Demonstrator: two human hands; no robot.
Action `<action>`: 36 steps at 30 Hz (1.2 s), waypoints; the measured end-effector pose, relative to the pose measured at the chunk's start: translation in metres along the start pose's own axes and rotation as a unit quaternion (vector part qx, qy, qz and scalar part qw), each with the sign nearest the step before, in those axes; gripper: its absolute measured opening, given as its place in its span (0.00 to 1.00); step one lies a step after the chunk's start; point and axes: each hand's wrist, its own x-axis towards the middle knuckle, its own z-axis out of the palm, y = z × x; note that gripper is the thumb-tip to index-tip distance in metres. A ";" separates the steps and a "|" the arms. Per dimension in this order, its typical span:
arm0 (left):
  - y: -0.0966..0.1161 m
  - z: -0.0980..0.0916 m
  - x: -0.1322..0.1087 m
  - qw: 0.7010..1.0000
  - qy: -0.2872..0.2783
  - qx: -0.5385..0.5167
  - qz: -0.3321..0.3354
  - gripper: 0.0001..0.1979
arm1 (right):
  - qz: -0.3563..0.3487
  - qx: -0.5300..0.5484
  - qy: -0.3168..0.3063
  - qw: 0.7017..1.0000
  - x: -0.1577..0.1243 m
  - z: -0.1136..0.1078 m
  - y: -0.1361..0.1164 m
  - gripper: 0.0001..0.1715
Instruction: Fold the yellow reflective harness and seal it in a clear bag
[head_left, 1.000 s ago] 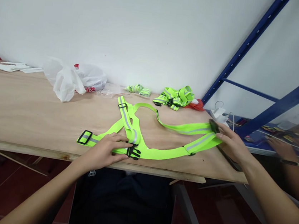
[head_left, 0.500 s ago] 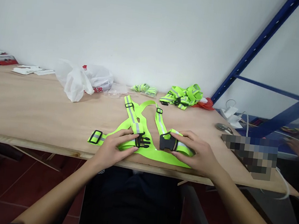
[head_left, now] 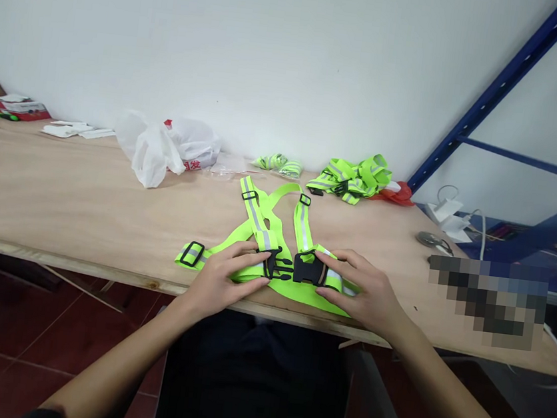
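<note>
The reflective harness (head_left: 276, 225) is neon-yellow webbing with grey reflective stripes and black plastic sliders, its straps crossing and running away from both hands toward the wall. The left hand (head_left: 223, 276) pinches the pronged buckle half (head_left: 272, 264). The right hand (head_left: 364, 291) grips the socket half (head_left: 308, 269); the prongs sit at the socket's mouth, between the two hands.

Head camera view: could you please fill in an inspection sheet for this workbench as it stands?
Surface: pale plywood workbench, flat.
Job's things: neon-yellow reflective strap harness; black pronged buckle half facing black socket half, pressed close.
Clutter: white plastic bags, bundled yellow straps, papers.
Hands: left hand on pronged half; right hand on socket half.
Cables: white charger and cord.
Surroundings: white wall, blue steel racking.
</note>
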 end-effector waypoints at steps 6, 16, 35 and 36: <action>0.002 0.000 0.000 1.000 -0.009 0.005 0.011 0.18 | -0.012 0.016 -0.004 1.000 0.000 0.001 0.001 0.26; 0.004 0.006 0.001 0.998 -0.043 0.041 0.013 0.20 | -0.002 -0.003 -0.061 0.998 0.010 0.017 -0.008 0.27; -0.029 -0.106 -0.027 0.958 -0.204 0.129 -0.156 0.26 | 0.299 0.078 -0.104 0.946 -0.096 -0.038 0.032 0.34; -0.031 -0.107 -0.027 0.958 -0.200 0.121 -0.164 0.26 | 0.301 0.085 -0.099 0.945 -0.094 -0.037 0.031 0.33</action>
